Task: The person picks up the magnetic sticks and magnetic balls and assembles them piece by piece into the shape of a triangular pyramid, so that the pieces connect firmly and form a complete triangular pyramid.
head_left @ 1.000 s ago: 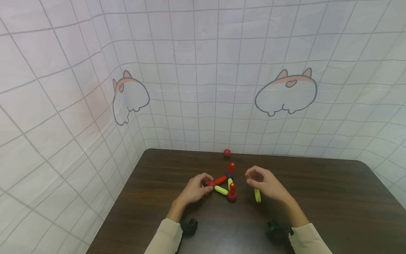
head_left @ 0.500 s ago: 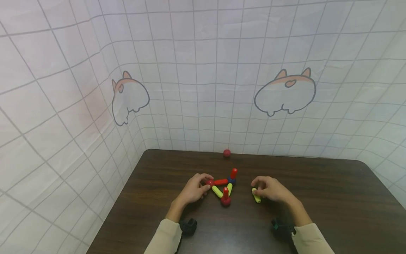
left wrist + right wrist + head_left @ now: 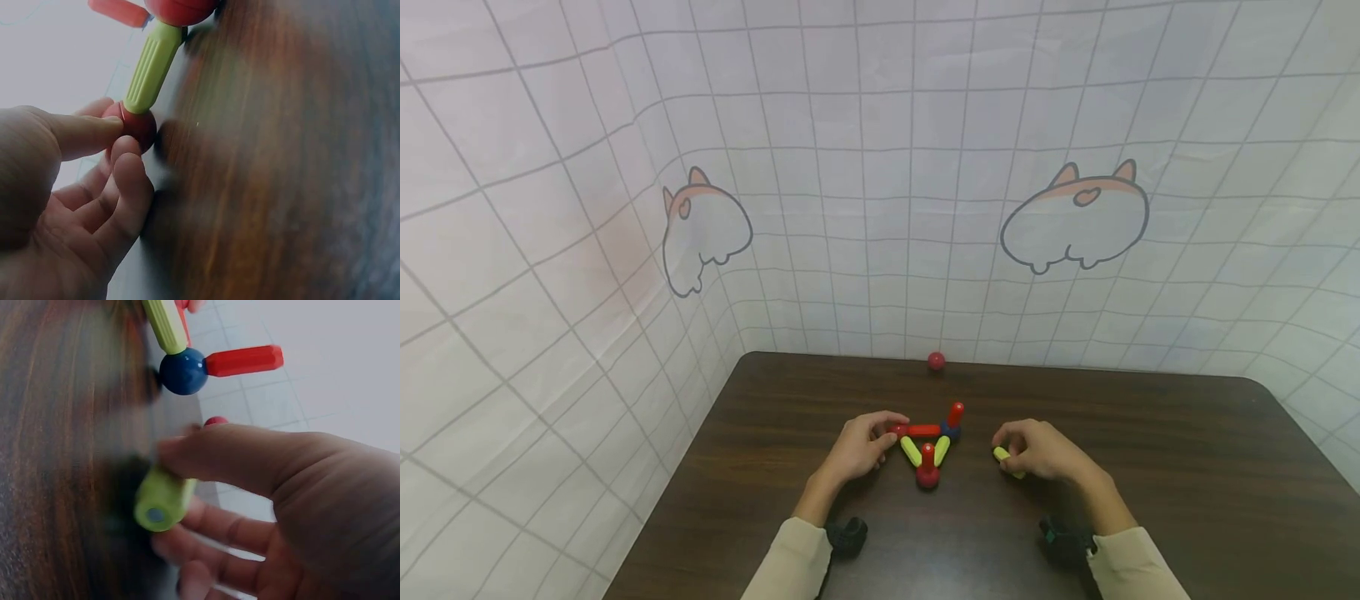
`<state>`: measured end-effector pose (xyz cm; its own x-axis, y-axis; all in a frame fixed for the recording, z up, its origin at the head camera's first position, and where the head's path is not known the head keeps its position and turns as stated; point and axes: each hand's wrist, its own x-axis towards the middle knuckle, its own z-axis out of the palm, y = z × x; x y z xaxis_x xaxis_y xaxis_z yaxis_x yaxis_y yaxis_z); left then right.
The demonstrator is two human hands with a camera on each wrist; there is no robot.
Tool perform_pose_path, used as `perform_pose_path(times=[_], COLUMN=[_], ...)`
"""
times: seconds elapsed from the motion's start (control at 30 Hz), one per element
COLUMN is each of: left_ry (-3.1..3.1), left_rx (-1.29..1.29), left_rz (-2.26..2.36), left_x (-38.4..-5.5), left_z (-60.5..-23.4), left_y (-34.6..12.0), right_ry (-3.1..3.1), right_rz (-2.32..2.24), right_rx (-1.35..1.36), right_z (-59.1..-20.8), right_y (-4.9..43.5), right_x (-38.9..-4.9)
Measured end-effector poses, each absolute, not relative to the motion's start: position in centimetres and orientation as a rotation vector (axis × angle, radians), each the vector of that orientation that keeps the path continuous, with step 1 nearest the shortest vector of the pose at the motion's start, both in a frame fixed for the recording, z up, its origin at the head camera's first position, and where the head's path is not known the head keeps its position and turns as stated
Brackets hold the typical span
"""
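Observation:
On the table lies a triangle of magnetic rods and balls. Its left corner, a red ball [image 3: 139, 130], is pinched between the thumb and fingers of my left hand [image 3: 856, 450]. A red rod [image 3: 924, 431] joins that ball to a blue ball [image 3: 951, 432]. Two yellow-green rods [image 3: 911, 452] run to a red ball [image 3: 927, 478] at the front. The blue ball and the front ball each carry a red rod [image 3: 245, 360] pointing up. To the right, my right hand [image 3: 1043, 450] grips a separate yellow-green rod [image 3: 164, 499], partly covered by the thumb.
A loose red ball [image 3: 936, 361] sits at the back edge of the dark wooden table [image 3: 1150, 467]. Behind and left hangs a white grid-patterned cloth [image 3: 880, 208]. Each wrist wears a dark strapped device [image 3: 847, 537].
The triangle has turned, its front ball moving left and nearer while the blue ball moved right. My right hand came down and took hold of the loose yellow-green rod, which has tilted.

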<state>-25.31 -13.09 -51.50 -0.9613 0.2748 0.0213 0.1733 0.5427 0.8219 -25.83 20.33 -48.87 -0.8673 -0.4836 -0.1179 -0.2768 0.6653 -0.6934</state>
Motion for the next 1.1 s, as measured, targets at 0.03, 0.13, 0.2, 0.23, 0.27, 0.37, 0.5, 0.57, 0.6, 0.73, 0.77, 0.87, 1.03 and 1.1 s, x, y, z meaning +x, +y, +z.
perform_pose_path(times=[0.03,0.13,0.2,0.23,0.27,0.37,0.5,0.57,0.6,0.73,0.77,0.87,1.03,1.1], left_ry=[2.661,2.656,2.654,2.655,2.655,2.667,2.662,2.643,2.63,2.593,2.592,2.594,2.601,2.609], left_rx=[0.386,0.396,0.418,0.432,0.445,0.488,0.524,0.529,0.53,0.507,0.5,0.486,0.483,0.495], left_rz=[1.399,1.4,1.394,1.388,1.385,1.36,1.304,1.273,1.267,1.245,1.239,1.216,1.224,1.235], left_x=[-25.3,-25.4,-25.4,-25.4,-25.3,-25.4,-25.3,-25.2,-25.2,-25.0,-25.0,-25.0,-24.9,-24.9], left_z=[-51.5,-51.6,-51.6,-51.5,-51.5,-51.5,-51.4,-51.2,-51.2,-50.9,-50.9,-50.9,-51.0,-51.0], left_y=[-13.1,-13.0,-12.9,-12.9,-12.9,-12.9,-12.9,-12.9,-12.9,-12.7,-12.7,-12.6,-12.5,-12.5], right_ry=[2.595,2.609,2.602,2.592,2.579,2.556,2.571,2.571,2.566,2.54,2.533,2.507,2.421,2.389], right_rz=[-1.029,-1.146,-1.26,-1.319,-1.377,-1.499,-1.566,-1.593,-1.609,-1.635,-1.631,-1.584,-1.473,-1.445], right_rx=[-0.611,-0.595,-0.571,-0.56,-0.548,-0.525,-0.494,-0.479,-0.482,-0.51,-0.522,-0.564,-0.664,-0.685], right_z=[-48.9,-49.3,-49.6,-49.7,-49.8,-50.2,-50.6,-50.7,-50.8,-50.9,-50.9,-50.7,-50.5,-50.5], right_y=[20.4,20.3,20.1,20.0,19.8,19.1,18.3,18.1,18.0,17.9,17.9,17.9,17.7,17.7], right_x=[-25.9,-26.3,-26.6,-26.8,-26.8,-27.1,-27.3,-27.3,-27.4,-27.4,-27.4,-27.2,-27.1,-27.1])
